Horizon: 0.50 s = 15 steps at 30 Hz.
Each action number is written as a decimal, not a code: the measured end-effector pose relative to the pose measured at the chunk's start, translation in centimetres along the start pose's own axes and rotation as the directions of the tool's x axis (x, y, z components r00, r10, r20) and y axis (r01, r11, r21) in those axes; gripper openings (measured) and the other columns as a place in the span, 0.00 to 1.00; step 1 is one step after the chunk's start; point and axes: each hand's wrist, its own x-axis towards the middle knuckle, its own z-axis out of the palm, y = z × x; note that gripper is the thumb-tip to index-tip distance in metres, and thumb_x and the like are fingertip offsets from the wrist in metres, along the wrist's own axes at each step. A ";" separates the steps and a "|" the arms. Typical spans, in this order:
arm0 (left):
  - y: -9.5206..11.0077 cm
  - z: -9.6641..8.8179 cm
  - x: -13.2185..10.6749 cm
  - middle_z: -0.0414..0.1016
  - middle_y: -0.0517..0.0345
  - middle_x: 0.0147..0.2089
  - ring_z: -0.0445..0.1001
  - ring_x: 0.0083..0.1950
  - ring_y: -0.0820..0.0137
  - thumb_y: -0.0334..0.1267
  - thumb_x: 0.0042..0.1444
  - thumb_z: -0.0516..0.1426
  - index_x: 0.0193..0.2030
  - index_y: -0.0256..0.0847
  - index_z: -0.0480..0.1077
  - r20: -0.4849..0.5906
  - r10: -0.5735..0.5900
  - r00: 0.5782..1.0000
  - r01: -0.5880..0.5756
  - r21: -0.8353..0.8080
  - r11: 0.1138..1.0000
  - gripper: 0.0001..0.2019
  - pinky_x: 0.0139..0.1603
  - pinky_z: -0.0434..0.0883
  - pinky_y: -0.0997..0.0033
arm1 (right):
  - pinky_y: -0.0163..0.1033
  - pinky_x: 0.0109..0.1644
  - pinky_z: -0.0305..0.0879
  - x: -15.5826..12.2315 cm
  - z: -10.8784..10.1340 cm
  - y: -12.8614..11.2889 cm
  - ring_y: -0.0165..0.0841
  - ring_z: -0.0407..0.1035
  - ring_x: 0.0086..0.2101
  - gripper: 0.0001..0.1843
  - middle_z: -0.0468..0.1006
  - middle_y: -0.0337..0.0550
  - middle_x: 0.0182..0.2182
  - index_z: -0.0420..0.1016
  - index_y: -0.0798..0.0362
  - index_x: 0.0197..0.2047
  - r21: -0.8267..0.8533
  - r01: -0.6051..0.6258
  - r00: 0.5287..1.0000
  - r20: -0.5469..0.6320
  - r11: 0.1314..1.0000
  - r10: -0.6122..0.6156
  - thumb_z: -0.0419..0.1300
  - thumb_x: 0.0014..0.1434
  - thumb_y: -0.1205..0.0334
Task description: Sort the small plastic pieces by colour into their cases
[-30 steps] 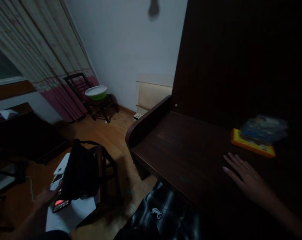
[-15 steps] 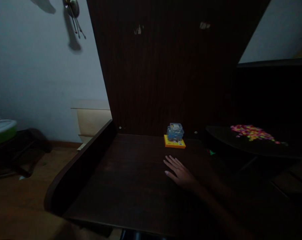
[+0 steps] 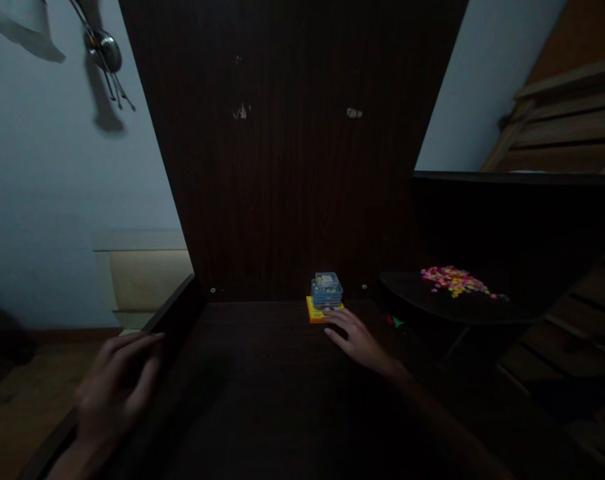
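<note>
Left grip [image 3: 117, 383] has entered view, fingers curled apart; right grip [image 3: 355, 339] has advanced, fingers loosely extended, unclamped. Just ahead of it, contact unclear: flat yellow-orange box [image 3: 315, 317], presumably the wider, steadier base for stacked translucent blue plastic cases [image 3: 327, 291]. Farther right of this grip: heap of small multicoloured pieces [image 3: 455, 280].

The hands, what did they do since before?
The left hand came away from the phone and is now by the dark wooden side panel. The right hand moved forward to the yellow box; touch is unclear. The clear plastic boxes stayed stacked on that box.
</note>
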 end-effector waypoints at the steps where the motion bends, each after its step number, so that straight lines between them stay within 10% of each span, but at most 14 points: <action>1: 1.1 2.1 0.9 0.72 0.55 0.46 0.73 0.46 0.66 0.38 0.60 0.55 0.46 0.43 0.71 0.018 0.055 0.998 -0.054 -0.062 0.997 0.09 0.51 0.71 0.64 | 0.51 0.62 0.61 1.1 -0.9 0.6 0.40 0.65 0.55 0.19 0.74 0.48 0.54 0.74 0.51 0.54 -0.012 0.013 1.000 -0.029 1.000 -0.013 0.50 0.65 0.55; 8: 8.1 14.7 -0.4 0.72 0.49 0.50 0.72 0.51 0.63 0.40 0.61 0.51 0.50 0.42 0.70 0.488 0.109 0.866 0.125 -0.422 0.898 0.13 0.53 0.71 0.61 | 0.51 0.60 0.60 7.6 -4.3 4.3 0.42 0.62 0.55 0.22 0.68 0.52 0.56 0.69 0.54 0.58 -0.234 0.012 1.000 0.021 0.972 -0.007 0.55 0.60 0.63; 15: 11.6 19.4 -1.9 0.71 0.49 0.53 0.68 0.57 0.60 0.37 0.59 0.52 0.51 0.43 0.69 0.628 0.162 0.761 0.237 -0.501 0.832 0.14 0.61 0.64 0.54 | 0.48 0.59 0.59 10.6 -4.2 4.8 0.43 0.60 0.55 0.29 0.68 0.54 0.55 0.64 0.55 0.63 -0.344 0.031 0.978 0.202 0.938 0.042 0.56 0.58 0.63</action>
